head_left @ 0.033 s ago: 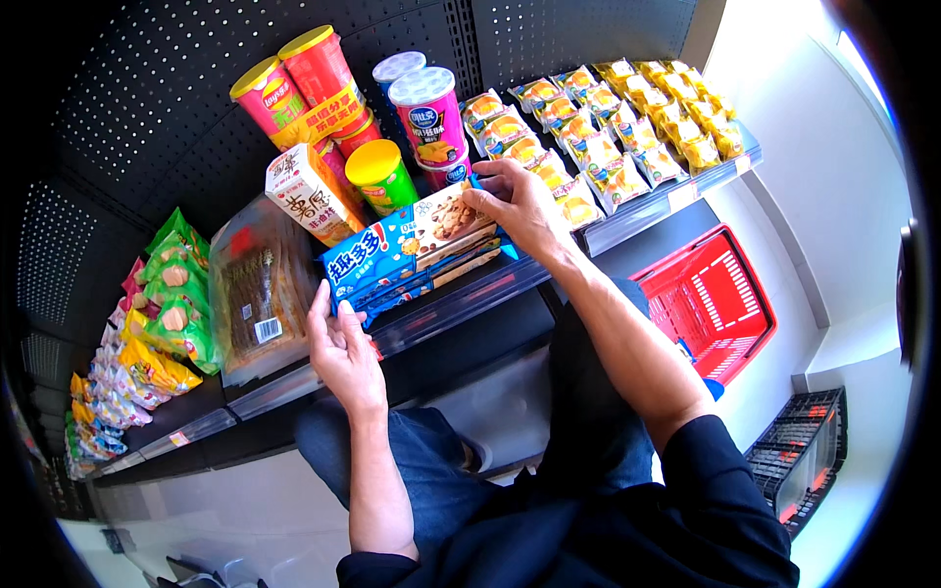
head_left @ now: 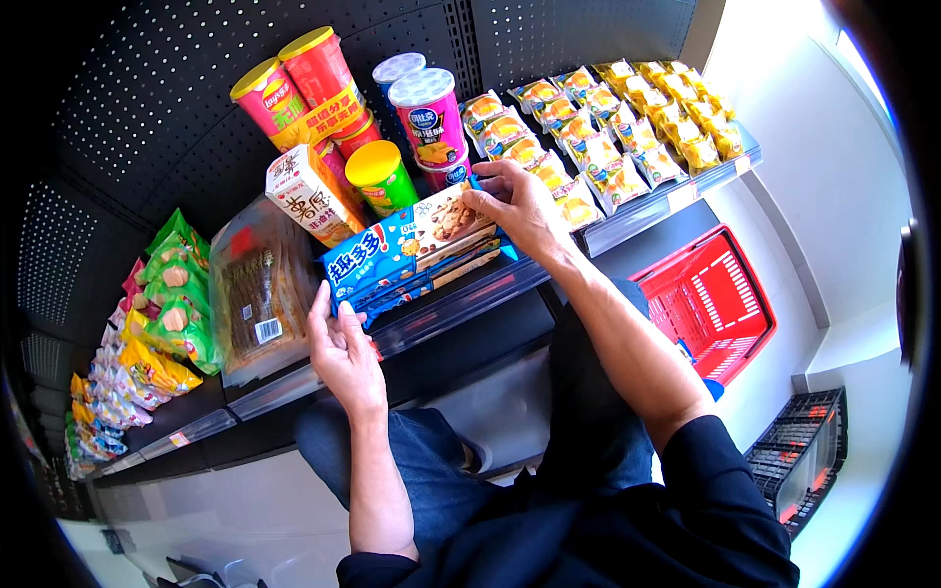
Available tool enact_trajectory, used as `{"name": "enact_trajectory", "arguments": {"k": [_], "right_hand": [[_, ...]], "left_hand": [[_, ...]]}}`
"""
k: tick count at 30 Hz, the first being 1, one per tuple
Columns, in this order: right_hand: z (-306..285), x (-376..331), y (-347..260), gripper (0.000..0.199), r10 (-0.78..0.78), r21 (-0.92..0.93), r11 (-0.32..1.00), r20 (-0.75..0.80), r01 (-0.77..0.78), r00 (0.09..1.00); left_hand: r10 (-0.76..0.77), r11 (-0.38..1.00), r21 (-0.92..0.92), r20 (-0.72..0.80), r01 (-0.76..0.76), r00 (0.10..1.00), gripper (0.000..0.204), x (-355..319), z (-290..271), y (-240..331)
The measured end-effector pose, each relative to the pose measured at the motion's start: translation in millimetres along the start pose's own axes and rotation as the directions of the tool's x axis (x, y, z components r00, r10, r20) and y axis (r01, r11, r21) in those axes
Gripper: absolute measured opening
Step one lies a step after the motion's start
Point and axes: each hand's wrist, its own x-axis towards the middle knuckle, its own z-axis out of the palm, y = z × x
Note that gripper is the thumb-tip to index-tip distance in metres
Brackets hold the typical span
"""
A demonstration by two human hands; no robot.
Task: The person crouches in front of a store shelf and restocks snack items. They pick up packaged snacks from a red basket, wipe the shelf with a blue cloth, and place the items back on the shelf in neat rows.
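Blue cookie packet (head_left: 387, 250): lies at the shelf's front edge, between the two hands, its cookie picture facing up and its right end set higher in view than its left.
Packets beneath (head_left: 456, 267): more blue wrapping shows directly under the lower edge of the top packet; how many is hard to tell.
Right hand (head_left: 520, 208): pinches the packet's right end, thumb over the cookie picture, fingers round the upper corner.
Left hand (head_left: 345, 355): thumb and fingers meet the packet's left end, palm partly turned up; whether they pinch or merely steady it, I cannot tell.
Behind the packet: a green tub (head_left: 394, 186) with a yellow lid, a white-and-orange box (head_left: 312, 201), and a magenta can (head_left: 431, 122).
Farther back: tall red cans (head_left: 319, 69) with yellow lids.
Left along the shelf (head_left: 421, 335): clear packs (head_left: 255, 294) with a barcode label, then green bags (head_left: 176, 284).
Right along the shelf: rows of wrapped cakes (head_left: 586, 132), then yellow-wrapped pieces (head_left: 676, 108).
Low at right: a red basket (head_left: 720, 289), and nearer the person a black crate (head_left: 796, 453).
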Motion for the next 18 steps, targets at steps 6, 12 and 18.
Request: {"name": "enact_trajectory", "arguments": {"k": [6,12,18], "right_hand": [[-14,-7,-8,0.052,-0.007,-0.161,0.987,-0.097,-0.008,0.995],[-93,-60,-43,0.029,-0.234,-0.328,0.932,-0.217,0.155,0.948],[-252,-170,54,0.023,0.070,-0.202,0.957,-0.533,-0.207,0.843]], "left_hand": [[0.165,0.960,0.230,-0.009,-0.159,0.986,0.035,-1,6,13],[0.622,0.667,0.458,0.091,-0.588,0.777,0.029,-6,-4,19],[0.654,0.704,0.230,0.159,-0.672,0.740,0.027,-26,14,22]]}}
